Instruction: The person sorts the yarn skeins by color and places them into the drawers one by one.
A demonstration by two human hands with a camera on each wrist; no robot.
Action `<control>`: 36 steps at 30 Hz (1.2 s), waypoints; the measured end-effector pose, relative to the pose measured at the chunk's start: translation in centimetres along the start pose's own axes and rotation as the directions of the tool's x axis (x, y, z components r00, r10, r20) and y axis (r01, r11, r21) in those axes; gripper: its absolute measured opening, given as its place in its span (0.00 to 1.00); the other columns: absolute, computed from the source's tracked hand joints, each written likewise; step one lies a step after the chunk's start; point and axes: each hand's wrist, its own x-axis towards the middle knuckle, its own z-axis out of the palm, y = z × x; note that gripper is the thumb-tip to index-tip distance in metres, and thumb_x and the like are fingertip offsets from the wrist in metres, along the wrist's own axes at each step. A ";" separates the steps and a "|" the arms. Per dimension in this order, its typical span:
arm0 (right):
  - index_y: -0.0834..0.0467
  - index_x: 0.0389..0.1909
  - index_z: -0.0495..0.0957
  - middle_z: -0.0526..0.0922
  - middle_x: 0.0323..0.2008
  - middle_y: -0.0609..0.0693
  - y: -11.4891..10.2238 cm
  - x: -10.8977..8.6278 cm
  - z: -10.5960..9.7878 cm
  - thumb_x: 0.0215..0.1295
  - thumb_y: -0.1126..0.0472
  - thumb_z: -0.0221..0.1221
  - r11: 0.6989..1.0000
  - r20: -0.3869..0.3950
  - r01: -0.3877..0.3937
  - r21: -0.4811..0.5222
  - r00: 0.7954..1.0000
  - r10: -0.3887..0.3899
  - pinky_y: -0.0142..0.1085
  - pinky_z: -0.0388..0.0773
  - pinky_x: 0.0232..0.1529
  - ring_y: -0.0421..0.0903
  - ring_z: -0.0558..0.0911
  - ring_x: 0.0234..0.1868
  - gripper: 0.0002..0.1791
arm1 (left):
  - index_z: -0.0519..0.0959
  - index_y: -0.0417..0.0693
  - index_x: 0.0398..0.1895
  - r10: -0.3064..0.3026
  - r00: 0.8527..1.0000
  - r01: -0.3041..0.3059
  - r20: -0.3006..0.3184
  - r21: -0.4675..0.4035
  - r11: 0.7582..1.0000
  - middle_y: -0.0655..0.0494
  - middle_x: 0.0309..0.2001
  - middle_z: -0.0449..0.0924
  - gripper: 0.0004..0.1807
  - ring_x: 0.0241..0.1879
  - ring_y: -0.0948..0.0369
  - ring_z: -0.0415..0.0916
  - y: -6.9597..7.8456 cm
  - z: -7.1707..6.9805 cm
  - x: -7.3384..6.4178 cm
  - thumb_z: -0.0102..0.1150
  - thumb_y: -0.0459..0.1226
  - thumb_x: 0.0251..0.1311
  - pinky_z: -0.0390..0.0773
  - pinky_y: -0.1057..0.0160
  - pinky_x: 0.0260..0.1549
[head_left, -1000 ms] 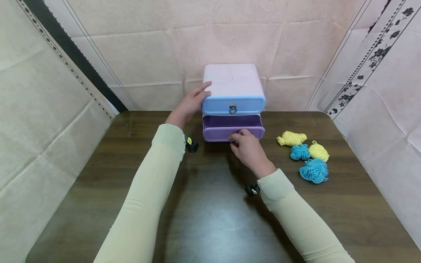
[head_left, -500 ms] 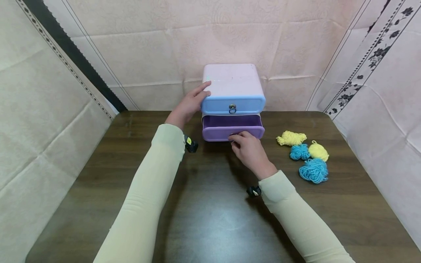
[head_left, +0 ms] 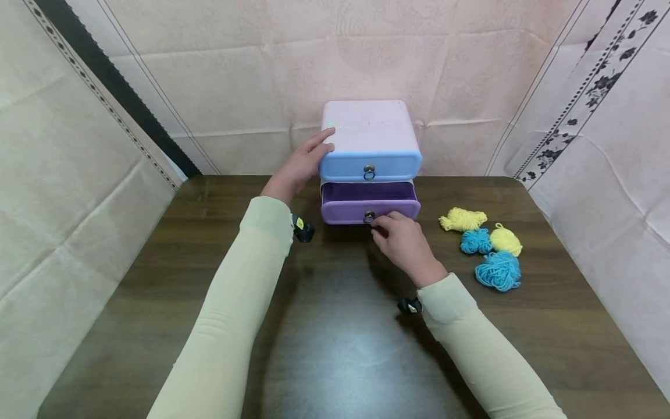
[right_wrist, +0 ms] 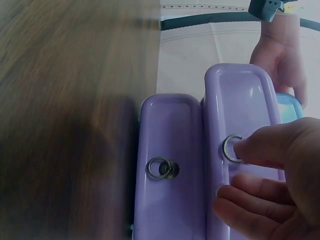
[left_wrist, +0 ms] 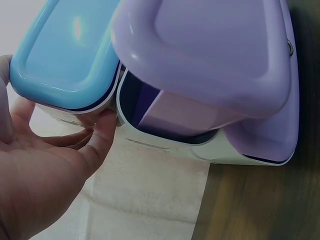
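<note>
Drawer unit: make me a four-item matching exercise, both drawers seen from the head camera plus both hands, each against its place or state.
Column 1
1. Blue drawer
2. Upper purple drawer
3. Left hand
4. Right hand

Column 2
A. Extended to a ring handle
B. Pulled out, its inside showing
C. Resting against the pale casing
D. Shut, at the top of the stack

Pairs: 1-D, 2-B, 3-C, 4-A

No readable text, labels, brands, numbers or signs.
</note>
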 end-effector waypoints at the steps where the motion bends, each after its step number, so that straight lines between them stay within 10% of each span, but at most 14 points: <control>1: 0.58 0.39 0.85 0.84 0.36 0.54 0.1 -0.1 -0.1 0.60 0.61 0.65 1.000 0.006 -0.011 0.004 1.000 0.011 0.45 0.82 0.38 0.50 0.83 0.37 0.08 | 0.62 0.87 0.66 0.001 1.000 -0.001 -0.003 0.001 1.000 0.68 0.77 0.47 0.24 0.72 0.55 0.55 0.0 0.0 0.0 0.48 0.54 0.69 0.63 0.49 0.67; 36: 0.58 0.35 0.82 0.83 0.34 0.54 4.3 -2.1 -1.4 0.61 0.57 0.65 0.989 0.076 -0.141 -0.049 0.987 0.145 0.42 0.79 0.32 0.49 0.78 0.31 0.08 | 0.63 0.83 0.68 0.025 1.000 -0.024 0.008 -0.012 1.000 0.66 0.76 0.51 0.24 0.69 0.56 0.62 -0.2 -0.5 0.4 0.49 0.54 0.69 0.68 0.50 0.65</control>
